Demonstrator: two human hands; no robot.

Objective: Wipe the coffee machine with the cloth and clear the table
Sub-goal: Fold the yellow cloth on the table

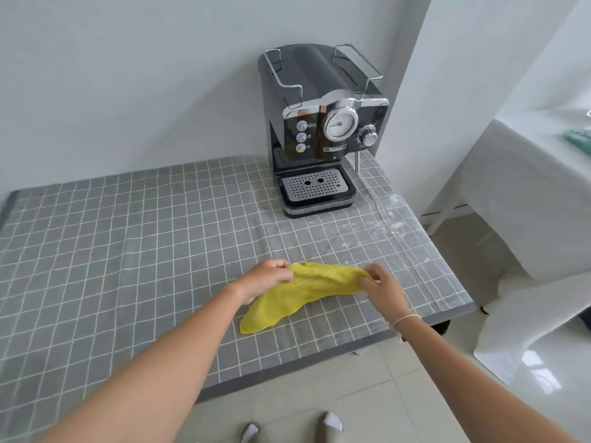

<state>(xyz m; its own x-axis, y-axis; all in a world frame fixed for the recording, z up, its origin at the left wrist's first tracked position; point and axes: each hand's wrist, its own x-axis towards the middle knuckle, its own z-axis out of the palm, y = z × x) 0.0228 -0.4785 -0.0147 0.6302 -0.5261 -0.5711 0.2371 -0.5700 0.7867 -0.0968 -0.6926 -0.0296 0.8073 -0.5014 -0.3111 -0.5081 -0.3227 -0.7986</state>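
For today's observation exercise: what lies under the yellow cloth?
Under the yellow cloth lies the grey checked tablecloth. Whether anything small sits beneath the cloth cannot be seen; both hands grip its upper edge.

Both hands pinching a yellow cloth (303, 287) on the checked table (128, 238): left hand (267, 279), right hand (379, 287). Coffee machine (323, 129) at far right.

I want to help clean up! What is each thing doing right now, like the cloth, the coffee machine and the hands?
Yellow cloth: lying crumpled on the table, gripped at both ends.
Left hand: fingers closed on the cloth's left end.
Right hand: fingers pinching the cloth's right end.
Coffee machine: upright at the table's far corner, untouched.
Drip tray: in place, nothing on it.
Checked tablecloth: spread flat.
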